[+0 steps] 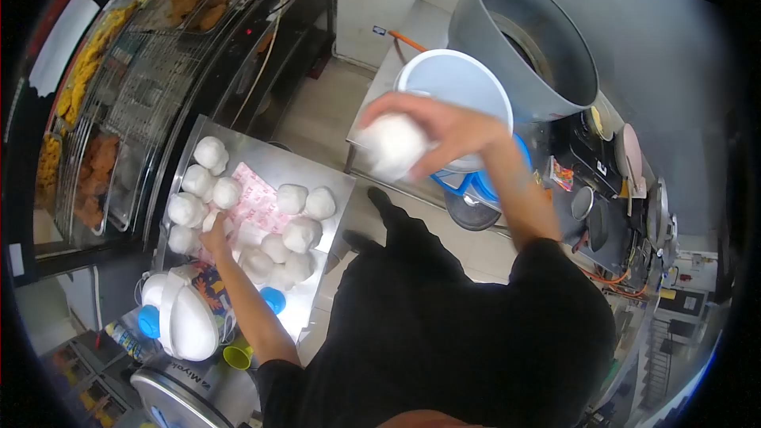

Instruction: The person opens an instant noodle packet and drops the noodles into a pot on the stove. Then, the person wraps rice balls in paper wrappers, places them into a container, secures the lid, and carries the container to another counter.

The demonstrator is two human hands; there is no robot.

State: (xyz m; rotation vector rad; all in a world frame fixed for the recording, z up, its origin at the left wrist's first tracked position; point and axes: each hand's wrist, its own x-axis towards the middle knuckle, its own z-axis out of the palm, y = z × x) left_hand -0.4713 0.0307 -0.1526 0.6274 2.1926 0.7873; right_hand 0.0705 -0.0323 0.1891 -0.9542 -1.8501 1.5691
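Note:
My right hand (460,133) is raised in front of a white bucket (493,87), fingers curled round a white round wrapped bundle (395,145); both are blurred by motion. My left hand (214,236) reaches down to the steel table (333,182), its fingers closed on a white wrapped bundle (227,223) that they partly hide. Several similar bundles (302,235) lie around it in two groups, on the left and right of the table. Between the groups lies a pink-and-white printed paper sheet (255,196).
A glass food warmer with wire racks (158,71) of fried food stands at the left. White containers (189,321), a blue lid (273,299) and a yellow-green cup (237,355) are near my left forearm. Behind the bucket stands a large grey pot (523,40). A blue basin (483,182) sits beneath.

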